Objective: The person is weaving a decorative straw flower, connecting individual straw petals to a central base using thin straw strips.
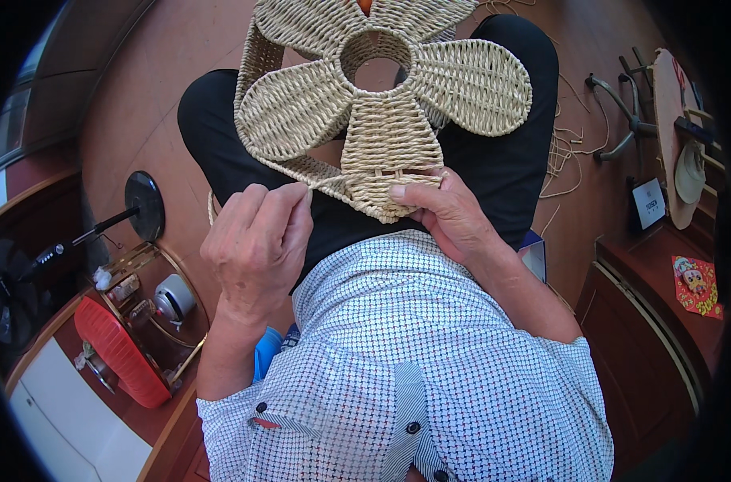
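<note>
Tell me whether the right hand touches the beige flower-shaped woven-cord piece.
Touching. The head view shows the right hand with its thumb lying on the woven piece, near its lower edge.

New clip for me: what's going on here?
A seated person handles a beige, flower-shaped woven-cord piece. The left hand pinches a thin, pale cord strand beside the nearest petal; the right hand grips that petal's lower end, near a narrow gap in the weave.
</note>
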`<state>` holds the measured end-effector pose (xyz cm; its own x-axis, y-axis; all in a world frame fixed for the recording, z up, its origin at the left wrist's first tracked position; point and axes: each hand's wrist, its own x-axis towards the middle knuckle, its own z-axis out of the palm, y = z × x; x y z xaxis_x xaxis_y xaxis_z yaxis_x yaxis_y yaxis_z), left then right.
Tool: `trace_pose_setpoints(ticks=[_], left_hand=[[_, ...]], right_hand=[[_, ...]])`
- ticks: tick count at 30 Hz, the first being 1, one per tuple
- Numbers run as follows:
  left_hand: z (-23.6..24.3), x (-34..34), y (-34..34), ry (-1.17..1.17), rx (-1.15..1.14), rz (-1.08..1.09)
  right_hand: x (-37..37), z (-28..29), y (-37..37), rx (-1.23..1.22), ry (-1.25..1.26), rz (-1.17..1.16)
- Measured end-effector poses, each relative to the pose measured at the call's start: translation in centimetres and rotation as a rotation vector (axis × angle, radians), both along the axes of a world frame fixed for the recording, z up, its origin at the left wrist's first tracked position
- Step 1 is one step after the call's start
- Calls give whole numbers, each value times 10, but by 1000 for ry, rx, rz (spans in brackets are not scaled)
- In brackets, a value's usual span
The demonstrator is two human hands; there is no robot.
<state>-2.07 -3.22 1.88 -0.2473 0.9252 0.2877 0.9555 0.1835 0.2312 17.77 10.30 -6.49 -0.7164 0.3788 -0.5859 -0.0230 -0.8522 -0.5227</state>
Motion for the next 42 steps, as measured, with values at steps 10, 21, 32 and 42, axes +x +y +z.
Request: trace_pose_setpoints(ticks=[10, 21, 32, 42], left_hand=[[-14, 2, 2, -520, -168, 270], [-27, -11, 1, -632, -250, 299], [-20, -4, 14, -252, -289, 155], [-40, 30, 36, -312, -49, -110]], right_hand=[[3, 1, -3, -14, -20, -60], [1, 0, -4, 115, 27, -67], [-2, -10, -5, 240, 23, -84], [-1, -13, -1, 235, 83, -82]])
